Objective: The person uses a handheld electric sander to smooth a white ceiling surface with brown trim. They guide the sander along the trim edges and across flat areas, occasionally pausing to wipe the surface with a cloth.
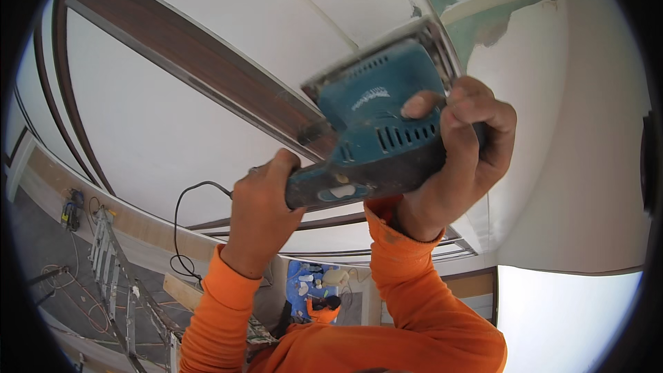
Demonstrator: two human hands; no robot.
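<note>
Overhead, both my hands hold a blue and black Makita power sander [383, 96], its flat pad turned up toward the white ceiling [305, 10]. My left hand [264, 212] wraps the rear end of the handle, where a black power cord [177, 217] hangs down in a loop. Around the side of the body curls my right hand [466, 150], with a finger or thumb across the blue housing. The pad's far corner is at a ceiling edge beside a green and grey patch [481, 26]; whether it touches is hard to tell. A dark brown wood strip [207, 62] runs behind the sander.
Below on the left stands a paint-marked stepladder [111, 274], near a wooden plank [181, 292]. Cords and hoses [88, 303] lie across the grey floor. A person in orange [325, 311] is beside a blue sheet [295, 290] with several items. Bright light fills an opening [559, 316] at right.
</note>
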